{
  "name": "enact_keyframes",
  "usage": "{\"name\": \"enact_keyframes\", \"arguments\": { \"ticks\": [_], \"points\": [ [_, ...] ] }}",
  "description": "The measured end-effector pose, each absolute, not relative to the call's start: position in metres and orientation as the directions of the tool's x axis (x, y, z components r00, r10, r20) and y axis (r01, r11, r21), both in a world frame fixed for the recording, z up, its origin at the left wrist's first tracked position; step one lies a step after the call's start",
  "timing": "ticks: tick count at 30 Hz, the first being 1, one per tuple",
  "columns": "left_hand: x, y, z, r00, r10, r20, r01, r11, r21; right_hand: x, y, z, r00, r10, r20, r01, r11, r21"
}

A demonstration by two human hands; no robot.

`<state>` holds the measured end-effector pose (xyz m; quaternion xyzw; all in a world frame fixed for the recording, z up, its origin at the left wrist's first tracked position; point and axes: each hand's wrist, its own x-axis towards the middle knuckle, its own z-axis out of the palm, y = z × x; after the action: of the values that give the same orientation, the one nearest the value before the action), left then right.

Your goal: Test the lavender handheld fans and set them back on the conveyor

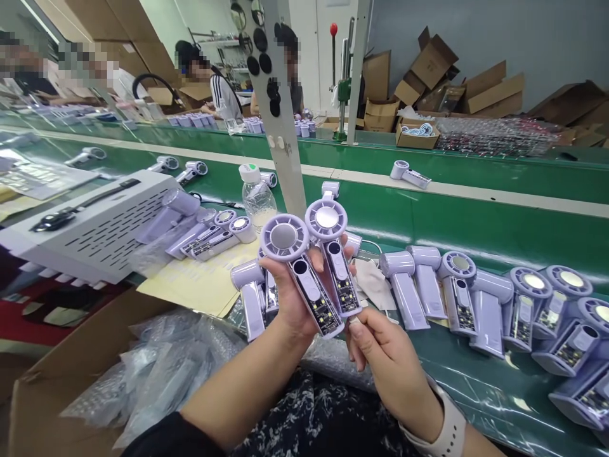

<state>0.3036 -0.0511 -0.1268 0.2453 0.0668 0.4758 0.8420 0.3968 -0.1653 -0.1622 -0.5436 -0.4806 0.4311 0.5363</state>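
My left hand [291,301] is wrapped round two lilac handheld fans side by side, heads up. The nearer fan [311,285] has a silver disc in its round head and a bare circuit board showing down its handle. Just right of it, the second fan [339,266] shows its board too. My right hand [387,358], with a pale watch strap [450,419] at the wrist, is closed in a pinch at the foot of the second fan. A small whitish bit shows at those fingertips, too small to name. More fans [253,304] stand right behind my left hand.
A row of lilac fans [459,292] stands on the green bench to the right. Left are a slotted white metal box [109,222], a clear bottle [257,197] and a carton [52,387] of bubble-wrap bags. One fan [412,174] lies on the line; co-workers sit beyond.
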Motion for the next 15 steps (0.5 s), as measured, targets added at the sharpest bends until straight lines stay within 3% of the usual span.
{"name": "enact_keyframes", "arguments": {
  "ticks": [3,10,15],
  "points": [
    [0.304,-0.052,-0.127,0.531,0.834,0.146,-0.765,0.398,0.507,0.395,-0.166,-0.166,0.209,0.978,0.018,-0.025,0.023,-0.999],
    [0.313,-0.059,-0.135,0.367,0.897,0.248,-0.763,0.137,0.632,0.382,-0.165,-0.177,0.314,0.947,-0.073,-0.220,-0.002,-0.975],
    [0.314,-0.057,-0.138,0.374,0.897,0.235,-0.762,0.153,0.629,0.392,-0.164,-0.176,0.276,0.960,0.052,-0.034,0.064,-0.997]
  ]
}}
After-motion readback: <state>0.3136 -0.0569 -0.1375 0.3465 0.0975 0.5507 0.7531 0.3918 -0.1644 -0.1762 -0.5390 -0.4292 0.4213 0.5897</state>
